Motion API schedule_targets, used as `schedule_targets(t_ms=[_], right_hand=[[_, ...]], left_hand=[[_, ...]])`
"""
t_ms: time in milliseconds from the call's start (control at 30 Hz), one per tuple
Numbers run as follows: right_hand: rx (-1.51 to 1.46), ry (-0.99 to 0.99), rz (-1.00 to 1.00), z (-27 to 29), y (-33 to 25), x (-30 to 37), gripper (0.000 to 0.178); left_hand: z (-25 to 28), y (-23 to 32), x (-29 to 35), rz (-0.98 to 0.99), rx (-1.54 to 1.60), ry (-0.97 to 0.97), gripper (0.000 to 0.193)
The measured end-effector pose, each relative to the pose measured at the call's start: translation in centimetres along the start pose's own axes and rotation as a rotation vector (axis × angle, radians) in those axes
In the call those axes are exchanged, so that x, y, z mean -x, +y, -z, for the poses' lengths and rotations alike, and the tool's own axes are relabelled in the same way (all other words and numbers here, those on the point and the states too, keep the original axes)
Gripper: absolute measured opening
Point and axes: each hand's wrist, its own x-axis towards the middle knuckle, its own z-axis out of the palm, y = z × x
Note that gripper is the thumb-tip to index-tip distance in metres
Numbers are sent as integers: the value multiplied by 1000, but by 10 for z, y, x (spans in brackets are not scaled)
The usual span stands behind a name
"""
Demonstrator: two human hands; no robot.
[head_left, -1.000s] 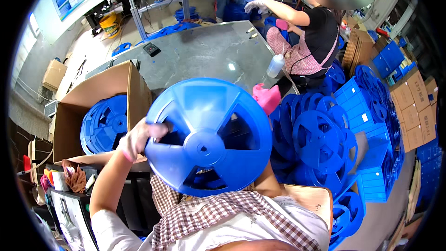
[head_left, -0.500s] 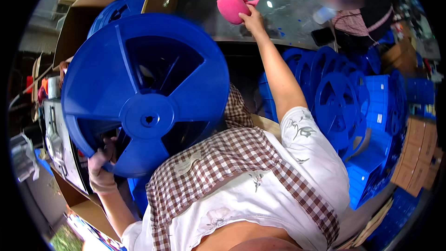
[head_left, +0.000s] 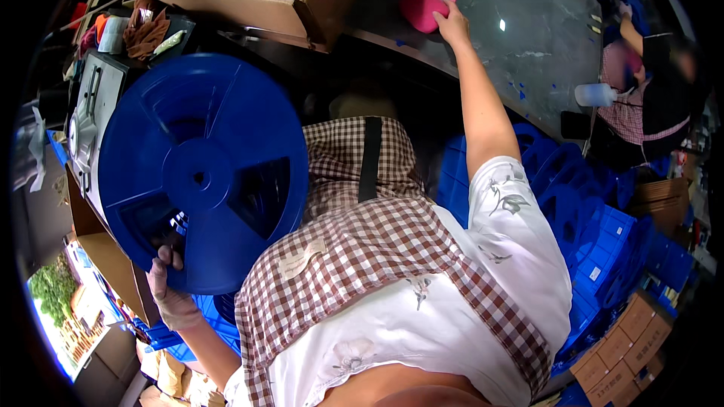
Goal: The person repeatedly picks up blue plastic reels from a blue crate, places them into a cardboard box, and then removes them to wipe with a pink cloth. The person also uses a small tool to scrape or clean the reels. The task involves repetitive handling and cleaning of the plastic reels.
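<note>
Low on the left her left hand (head_left: 170, 286) grips the rim of a big blue reel (head_left: 202, 173) held up beside her checked apron (head_left: 362, 249), while far across the grey table (head_left: 528, 22) her right hand (head_left: 452, 19) presses on a pink cloth (head_left: 421, 4)

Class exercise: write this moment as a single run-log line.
left hand: grips blue reel at its lower rim | right hand: on pink cloth on grey table | cardboard box: beside table
</note>
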Motion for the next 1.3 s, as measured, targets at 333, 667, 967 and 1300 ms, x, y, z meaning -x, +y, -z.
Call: schedule_targets(t_ms=[333,667,967,1300], right_hand=[[-728,-135,-462,27,-20,156,28],[-391,577,-486,191,123,95,56],[123,915,-700,316,258,69,107],[222,912,-760,304,266,49,91]], left_hand=[[99,-40,-57,62,659,-401,33],[-42,-8,-62,122,169,-51,45],[-57,23,-73,147,258,-72,41],[-55,43,-71,159,76,107,50]])
